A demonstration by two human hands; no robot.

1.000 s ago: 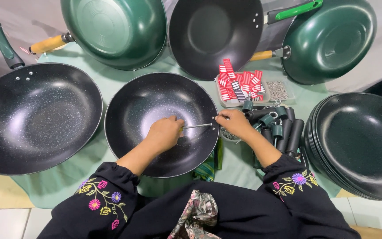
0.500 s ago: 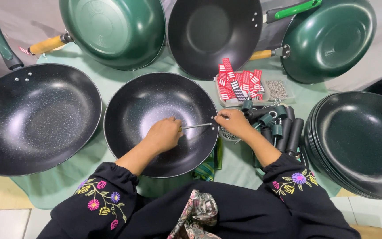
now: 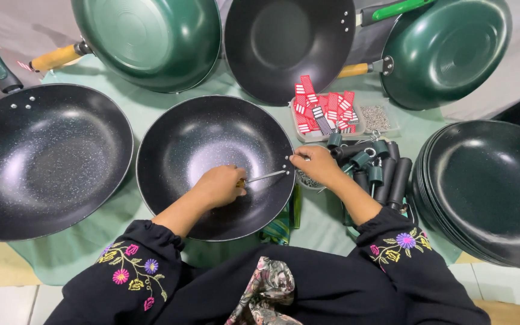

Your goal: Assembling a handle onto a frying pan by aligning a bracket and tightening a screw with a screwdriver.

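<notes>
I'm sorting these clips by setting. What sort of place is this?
Probably a small cookware assembly spot: a stack of handleless pans, a pile of loose handles, and a screwdriver worked at the middle pan's rim.

Black sleeves (image 3: 139,265) — gathered cuffs, embroidered pink, purple, yellow flowers.

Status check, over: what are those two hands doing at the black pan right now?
Left hand grips screwdriver inside speckled black wok. Right hand pinches wok's rim at tool tip. Handle pile beside right wrist, nothing blocking.
</notes>
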